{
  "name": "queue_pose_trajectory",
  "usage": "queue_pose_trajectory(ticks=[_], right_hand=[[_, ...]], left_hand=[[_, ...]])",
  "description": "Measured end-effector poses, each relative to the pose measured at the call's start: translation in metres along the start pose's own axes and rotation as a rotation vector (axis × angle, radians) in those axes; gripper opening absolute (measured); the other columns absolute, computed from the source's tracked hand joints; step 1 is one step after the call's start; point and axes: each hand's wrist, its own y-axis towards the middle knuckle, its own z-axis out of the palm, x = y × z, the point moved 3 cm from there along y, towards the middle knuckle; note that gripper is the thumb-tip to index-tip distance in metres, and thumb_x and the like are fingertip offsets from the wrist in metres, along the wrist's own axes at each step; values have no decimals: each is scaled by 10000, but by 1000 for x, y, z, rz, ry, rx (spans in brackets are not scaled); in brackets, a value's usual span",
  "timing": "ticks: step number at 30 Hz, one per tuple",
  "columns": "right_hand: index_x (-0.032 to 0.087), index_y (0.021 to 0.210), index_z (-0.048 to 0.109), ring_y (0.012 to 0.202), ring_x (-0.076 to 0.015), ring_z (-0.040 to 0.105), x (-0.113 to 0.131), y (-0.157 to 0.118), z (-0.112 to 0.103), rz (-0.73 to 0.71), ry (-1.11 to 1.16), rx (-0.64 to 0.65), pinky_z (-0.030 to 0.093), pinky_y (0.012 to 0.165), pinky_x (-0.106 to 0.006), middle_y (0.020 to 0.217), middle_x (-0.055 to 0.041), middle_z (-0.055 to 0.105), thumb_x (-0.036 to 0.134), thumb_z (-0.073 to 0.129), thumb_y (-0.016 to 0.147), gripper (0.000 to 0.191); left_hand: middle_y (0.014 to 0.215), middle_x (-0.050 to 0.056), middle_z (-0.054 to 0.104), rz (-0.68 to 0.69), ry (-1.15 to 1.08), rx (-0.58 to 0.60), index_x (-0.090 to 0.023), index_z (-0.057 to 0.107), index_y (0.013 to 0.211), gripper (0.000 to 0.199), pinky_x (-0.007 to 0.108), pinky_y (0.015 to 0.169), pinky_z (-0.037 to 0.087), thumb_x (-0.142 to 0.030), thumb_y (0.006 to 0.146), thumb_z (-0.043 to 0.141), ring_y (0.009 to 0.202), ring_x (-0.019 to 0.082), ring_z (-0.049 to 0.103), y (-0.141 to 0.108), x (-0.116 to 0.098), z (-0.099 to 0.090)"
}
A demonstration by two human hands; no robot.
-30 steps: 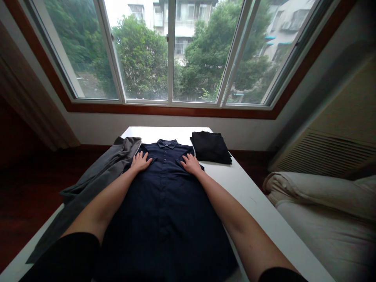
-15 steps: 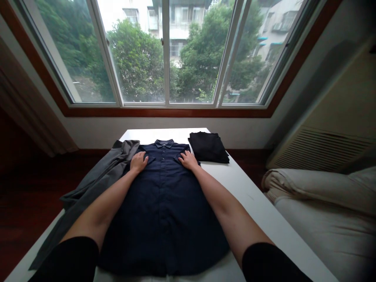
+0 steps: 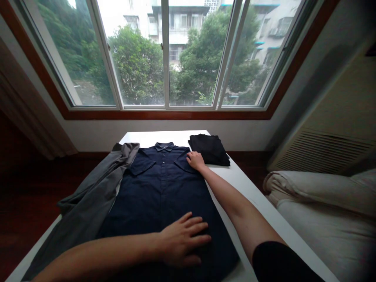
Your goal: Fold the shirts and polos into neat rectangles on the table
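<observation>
A dark navy short-sleeved button shirt [image 3: 147, 188] lies front up, its collar [image 3: 164, 147] toward the window and both sleeves turned in over the chest. My right hand [image 3: 196, 160] rests on the outer edge of the right-hand sleeve, fingers lying on the cloth and slightly bent. Over the lower right part of the shirt is my left hand [image 3: 185, 241], palm down with its fingers spread; whether it touches the cloth I cannot tell. My left forearm crosses in front of the lower shirt and hides part of it.
Grey clothing [image 3: 88, 199] lies along the left side of the white table [image 3: 243, 199]. A folded black stack of cloth [image 3: 210, 149] sits at the far right corner. Beyond the table is a window [image 3: 166, 58]; a pale padded seat [image 3: 323, 211] stands at the right.
My left hand has left the left-hand sleeve and swung down and right over the lower shirt. My right hand has shifted slightly right to the sleeve's outer edge.
</observation>
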Motion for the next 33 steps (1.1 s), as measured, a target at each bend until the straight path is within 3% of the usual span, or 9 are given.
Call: queue_pose_trajectory(ticks=[3, 7, 11, 15, 18, 24, 28, 31, 33], right_hand=[[227, 1393, 630, 1292, -298, 532, -1, 10, 7, -10, -33, -12, 324, 1107, -418, 1398, -133, 646, 409, 508, 1027, 427], [229, 1413, 612, 1282, -315, 553, -3, 34, 9, 41, -48, 17, 291, 1111, -447, 1360, -152, 668, 397, 511, 1022, 437], [205, 1384, 613, 1255, -300, 580, -4, 60, 10, 104, -42, 21, 304, 1092, -442, 1318, -180, 680, 321, 406, 1059, 403], [212, 1438, 556, 1265, -328, 576, -10, 75, 18, 160, -32, 69, 341, 1071, -458, 1313, -185, 676, 376, 567, 992, 476], [209, 1493, 507, 1307, -353, 552, -15, 80, 23, 187, 3, 108, 338, 1090, -487, 1354, -204, 648, 377, 630, 946, 586], [246, 1460, 546, 1276, -335, 591, -20, 91, 17, 200, 175, 167, 372, 1101, -493, 1361, -161, 656, 231, 626, 883, 583], [211, 1388, 577, 1064, -265, 669, -17, 102, 0, 194, 363, 175, 498, 950, -363, 1199, -111, 713, 196, 639, 856, 536], [190, 1293, 606, 875, -218, 662, -10, 109, -14, 199, 501, 179, 534, 782, -297, 1036, -91, 712, 204, 689, 852, 449], [188, 1206, 625, 746, -183, 630, -3, 112, -20, 212, 591, 205, 528, 674, -272, 908, -63, 686, 214, 751, 833, 395]], left_hand=[[1655, 119, 405, 117, 115, -8, -255, 405, 1589, 599, 533, 1175, 397, -533, 1061, 457, 1506, 319, 390, 4, -26, 5], [1415, 116, 622, 135, 211, -61, -265, 440, 1550, 519, 384, 919, 529, -426, 1061, 505, 1188, 263, 640, 26, -26, 13], [1074, 59, 707, 91, 140, -38, -311, 436, 1535, 538, 331, 619, 469, -528, 1047, 499, 848, 221, 692, 71, -24, 28], [904, 31, 729, 97, 29, 117, -281, 594, 1348, 373, 328, 473, 385, -453, 1023, 535, 729, 220, 711, 108, -24, 47], [888, 25, 757, 145, -74, 200, -284, 640, 1250, 287, 322, 441, 384, -376, 989, 565, 721, 225, 732, 119, -26, 52], [917, 49, 755, -14, 11, 192, -255, 640, 1206, 292, 343, 466, 374, -379, 945, 601, 671, 229, 723, 120, -23, 37], [857, 28, 725, 5, 14, 214, -237, 651, 1126, 216, 351, 505, 387, -303, 928, 594, 685, 219, 703, 116, -23, 22], [924, 40, 715, 49, 44, 97, -228, 644, 1165, 218, 369, 577, 435, -314, 985, 556, 767, 221, 687, 104, -25, -2], [1078, 74, 705, 64, 105, -3, -232, 648, 1183, 223, 374, 652, 464, -308, 1027, 507, 898, 232, 678, 89, -24, -24]])
